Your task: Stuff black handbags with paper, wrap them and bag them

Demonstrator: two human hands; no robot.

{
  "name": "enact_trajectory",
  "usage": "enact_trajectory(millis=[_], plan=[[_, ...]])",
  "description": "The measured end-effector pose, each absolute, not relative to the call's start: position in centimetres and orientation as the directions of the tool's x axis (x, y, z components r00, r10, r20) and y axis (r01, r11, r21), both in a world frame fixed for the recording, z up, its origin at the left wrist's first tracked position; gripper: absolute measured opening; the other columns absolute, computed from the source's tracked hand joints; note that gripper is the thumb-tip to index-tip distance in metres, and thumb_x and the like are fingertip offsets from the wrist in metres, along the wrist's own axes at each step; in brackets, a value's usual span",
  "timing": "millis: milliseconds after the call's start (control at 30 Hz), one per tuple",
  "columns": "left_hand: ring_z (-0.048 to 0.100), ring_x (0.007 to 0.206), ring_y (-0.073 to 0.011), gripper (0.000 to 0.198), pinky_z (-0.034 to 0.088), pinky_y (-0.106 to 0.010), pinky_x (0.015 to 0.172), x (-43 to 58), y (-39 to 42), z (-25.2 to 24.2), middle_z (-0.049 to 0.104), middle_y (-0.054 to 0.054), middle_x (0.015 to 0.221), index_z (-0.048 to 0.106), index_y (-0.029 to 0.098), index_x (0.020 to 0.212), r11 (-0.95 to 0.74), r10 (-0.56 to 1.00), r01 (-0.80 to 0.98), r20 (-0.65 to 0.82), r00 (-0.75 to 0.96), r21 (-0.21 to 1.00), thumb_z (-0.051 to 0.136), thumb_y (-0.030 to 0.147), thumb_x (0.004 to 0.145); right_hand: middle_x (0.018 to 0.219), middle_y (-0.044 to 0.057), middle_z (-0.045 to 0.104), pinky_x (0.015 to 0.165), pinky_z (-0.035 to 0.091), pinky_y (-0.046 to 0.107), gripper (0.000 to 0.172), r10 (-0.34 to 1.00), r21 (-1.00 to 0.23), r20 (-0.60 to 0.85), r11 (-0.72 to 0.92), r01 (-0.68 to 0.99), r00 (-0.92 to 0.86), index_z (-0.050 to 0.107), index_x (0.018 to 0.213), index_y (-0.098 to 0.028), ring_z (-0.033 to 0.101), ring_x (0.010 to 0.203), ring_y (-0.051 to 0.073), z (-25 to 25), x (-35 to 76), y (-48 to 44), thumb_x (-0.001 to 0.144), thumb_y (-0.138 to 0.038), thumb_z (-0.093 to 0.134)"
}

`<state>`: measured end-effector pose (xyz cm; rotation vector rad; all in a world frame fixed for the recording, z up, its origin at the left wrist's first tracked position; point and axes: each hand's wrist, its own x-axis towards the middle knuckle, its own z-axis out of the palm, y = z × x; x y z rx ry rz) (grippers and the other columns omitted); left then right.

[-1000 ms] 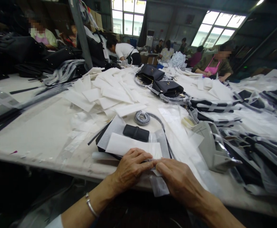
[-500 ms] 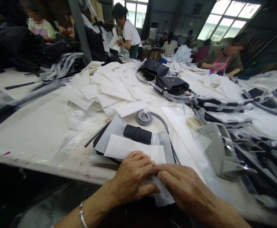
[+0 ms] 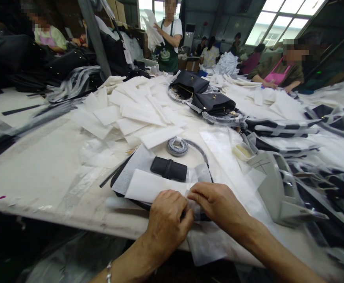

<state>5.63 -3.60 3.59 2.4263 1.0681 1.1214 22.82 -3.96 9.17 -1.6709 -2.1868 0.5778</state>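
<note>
My left hand (image 3: 166,222) and my right hand (image 3: 216,204) meet at the near edge of the table, both with fingers curled and pinched on a thin clear plastic wrap (image 3: 203,243) that hangs over the edge. Just beyond the fingers lies a white paper sheet (image 3: 151,186) across a flat black bag (image 3: 130,173). A small black folded strap piece (image 3: 168,169) rests on top of it. A coiled grey strap (image 3: 177,146) lies a little farther back.
Heaps of white paper sheets (image 3: 136,112) cover the middle of the table (image 3: 36,169). Two black handbags (image 3: 213,103) sit behind. A grey tape dispenser (image 3: 278,188) stands at the right beside wrapped black bags (image 3: 281,129). Several other people work at the far side.
My hands have shifted slightly up the table; the right hand has lifted and curled over the wrap. A standing person at the back has straightened up holding white sheets.
</note>
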Motion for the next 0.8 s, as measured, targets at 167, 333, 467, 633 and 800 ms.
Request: enact_trajectory(millis=[167,333,467,633,800], plan=[[0.049,0.069,-0.0189,0.019,0.038,-0.035,0.069,5.8,-3.5,3.5,0.052,0.0,0.069,0.047,0.021,0.074,-0.721,0.686,0.531,0.568,0.455,0.446,0.056,0.017,0.091,0.07,-0.003,0.069,0.063,0.038,0.024,0.02,0.975,-0.576,-0.077,0.129,0.807,-0.211,0.065,0.073,-0.021,0.062,0.067,0.013,9.4,23.5,-3.0,0.092,-0.025,0.062],[0.05,0.071,-0.0205,0.019,0.039,-0.036,0.07,5.5,-3.6,3.9,0.053,-0.001,0.071,0.048,0.021,0.077,-0.739,0.67,0.53,0.545,0.505,0.416,0.05,0.018,0.096,0.07,-0.004,0.065,0.061,0.037,0.024,0.019,0.956,-0.644,-0.081,0.165,0.747,-0.281,0.062,0.08,-0.022,0.059,0.065,0.012,9.4,24.4,-3.7,0.096,-0.029,0.056],[0.053,0.073,-0.0208,0.018,0.042,-0.038,0.077,5.0,-3.5,4.2,0.057,-0.002,0.073,0.052,0.019,0.083,-0.764,0.644,0.492,0.55,0.533,0.418,0.043,0.017,0.099,0.073,0.0,0.063,0.064,0.038,0.026,0.023,0.908,-0.57,0.116,0.394,0.721,-0.404,0.057,0.083,-0.02,0.057,0.067,0.014,9.1,24.5,-6.0,0.101,-0.029,0.046],[0.058,0.078,-0.0202,0.028,0.043,-0.038,0.082,4.7,-3.1,4.5,0.063,-0.003,0.078,0.059,0.019,0.088,-0.773,0.633,0.435,0.529,0.565,0.461,0.035,0.021,0.103,0.077,0.002,0.065,0.071,0.041,0.03,0.015,0.802,-0.446,0.301,0.597,0.667,-0.517,0.057,0.084,-0.019,0.058,0.074,0.016,8.1,24.2,-8.1,0.098,-0.021,0.052],[0.055,0.072,-0.0186,0.029,0.041,-0.035,0.071,5.2,-3.1,4.4,0.06,-0.001,0.071,0.057,0.02,0.075,-0.708,0.706,0.501,0.49,0.511,0.498,0.043,0.022,0.1,0.091,0.007,0.072,0.081,0.048,0.034,0.022,0.664,-0.311,0.453,0.743,0.593,-0.595,0.062,0.094,-0.014,0.064,0.084,0.017,8.6,24.2,-9.1,0.1,-0.011,0.041]])
